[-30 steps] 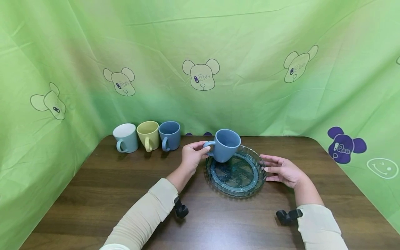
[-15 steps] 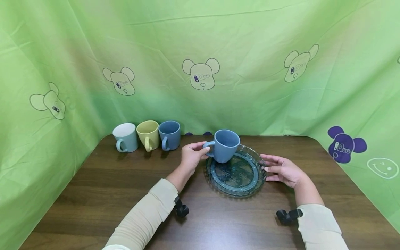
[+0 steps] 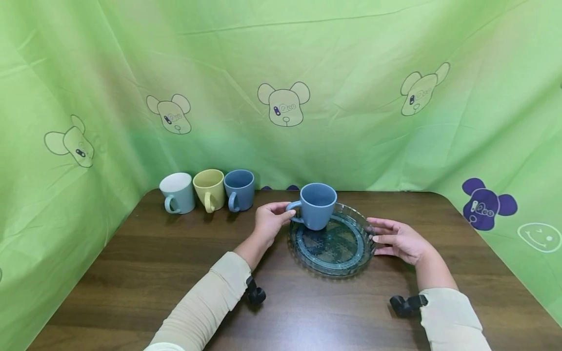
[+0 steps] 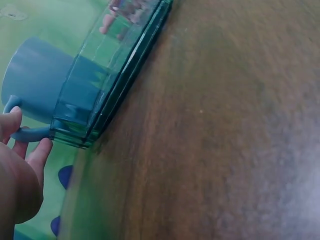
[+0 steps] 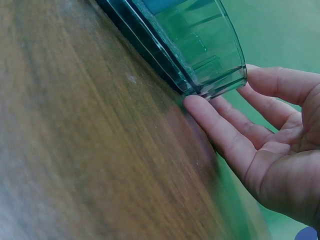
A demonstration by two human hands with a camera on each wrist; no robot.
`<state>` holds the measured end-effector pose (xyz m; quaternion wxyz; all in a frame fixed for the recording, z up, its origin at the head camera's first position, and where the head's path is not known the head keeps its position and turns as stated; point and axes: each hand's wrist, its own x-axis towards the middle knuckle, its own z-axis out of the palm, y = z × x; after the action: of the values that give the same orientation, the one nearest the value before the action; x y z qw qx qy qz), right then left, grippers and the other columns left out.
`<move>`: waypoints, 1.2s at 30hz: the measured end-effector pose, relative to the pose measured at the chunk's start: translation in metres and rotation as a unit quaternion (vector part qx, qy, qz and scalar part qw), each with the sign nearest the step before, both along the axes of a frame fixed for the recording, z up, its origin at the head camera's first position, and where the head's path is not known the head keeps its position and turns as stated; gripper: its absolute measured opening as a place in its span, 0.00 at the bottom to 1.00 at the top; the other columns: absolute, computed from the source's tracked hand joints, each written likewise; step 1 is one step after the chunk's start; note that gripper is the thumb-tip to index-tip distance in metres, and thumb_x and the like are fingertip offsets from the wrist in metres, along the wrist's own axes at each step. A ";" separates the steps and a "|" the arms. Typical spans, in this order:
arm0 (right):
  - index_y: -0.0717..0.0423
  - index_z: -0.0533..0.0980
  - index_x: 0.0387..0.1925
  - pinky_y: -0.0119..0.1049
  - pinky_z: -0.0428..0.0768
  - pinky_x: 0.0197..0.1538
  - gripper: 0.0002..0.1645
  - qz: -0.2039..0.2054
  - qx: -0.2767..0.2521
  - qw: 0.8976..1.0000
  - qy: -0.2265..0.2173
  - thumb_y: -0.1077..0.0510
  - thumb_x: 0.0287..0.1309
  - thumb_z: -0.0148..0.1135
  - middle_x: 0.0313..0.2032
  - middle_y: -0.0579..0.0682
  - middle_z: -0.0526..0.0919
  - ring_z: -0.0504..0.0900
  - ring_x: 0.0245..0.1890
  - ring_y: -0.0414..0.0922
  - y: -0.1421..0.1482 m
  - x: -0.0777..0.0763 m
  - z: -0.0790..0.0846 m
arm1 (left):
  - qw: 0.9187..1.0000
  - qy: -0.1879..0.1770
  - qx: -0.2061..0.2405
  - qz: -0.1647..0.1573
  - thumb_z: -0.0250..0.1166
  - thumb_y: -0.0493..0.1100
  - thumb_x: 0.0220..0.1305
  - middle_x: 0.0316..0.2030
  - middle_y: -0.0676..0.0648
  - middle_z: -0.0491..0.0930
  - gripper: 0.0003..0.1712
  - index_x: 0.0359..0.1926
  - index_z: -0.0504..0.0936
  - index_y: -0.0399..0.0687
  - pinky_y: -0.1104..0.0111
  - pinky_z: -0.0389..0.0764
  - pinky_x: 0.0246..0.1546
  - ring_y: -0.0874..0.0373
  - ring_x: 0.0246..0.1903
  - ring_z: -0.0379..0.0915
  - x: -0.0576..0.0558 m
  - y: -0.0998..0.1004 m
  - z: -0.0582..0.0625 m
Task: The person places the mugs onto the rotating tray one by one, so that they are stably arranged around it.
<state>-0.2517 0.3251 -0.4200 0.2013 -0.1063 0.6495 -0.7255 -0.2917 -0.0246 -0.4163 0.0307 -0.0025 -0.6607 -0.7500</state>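
A blue mug (image 3: 317, 207) stands upright within the left rear part of a round, clear teal glass tray (image 3: 332, 269). My left hand (image 3: 270, 222) pinches its handle between thumb and fingers. The left wrist view shows the lower part of the mug (image 4: 37, 80) through the tray's wall, its base down near the tray's floor. On the tray's right side, my right hand (image 3: 401, 241) touches the outer wall with extended fingers. In the right wrist view, the thumb of that hand (image 5: 280, 135) is at the upper rim and a finger reaches the bottom edge.
At the back left of the wooden table (image 3: 197, 282) stand a light blue mug (image 3: 182, 195), a yellow mug (image 3: 210, 187) and another blue mug (image 3: 241, 187), side by side. A green patterned cloth (image 3: 342, 136) hangs behind and beside the table.
The blue mug in my left hand has lowered slightly into the tray. My right hand keeps its place against the tray's side.
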 end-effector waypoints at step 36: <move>0.75 0.53 0.69 0.39 0.84 0.45 0.40 -0.019 0.180 0.982 0.054 0.67 0.63 0.61 0.66 0.77 0.58 0.78 0.48 0.38 -0.012 -0.019 0.015 | 0.995 -0.034 0.054 -0.071 0.68 0.25 0.57 0.48 0.35 0.81 0.22 0.54 0.80 0.31 0.62 0.84 0.48 0.55 0.41 0.82 -0.012 -0.009 -0.003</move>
<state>-0.2707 0.3127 -0.4052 0.1678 -0.0954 0.7814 -0.5934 -0.3036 -0.0339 -0.4192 -0.0454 -0.0222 -0.6177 -0.7848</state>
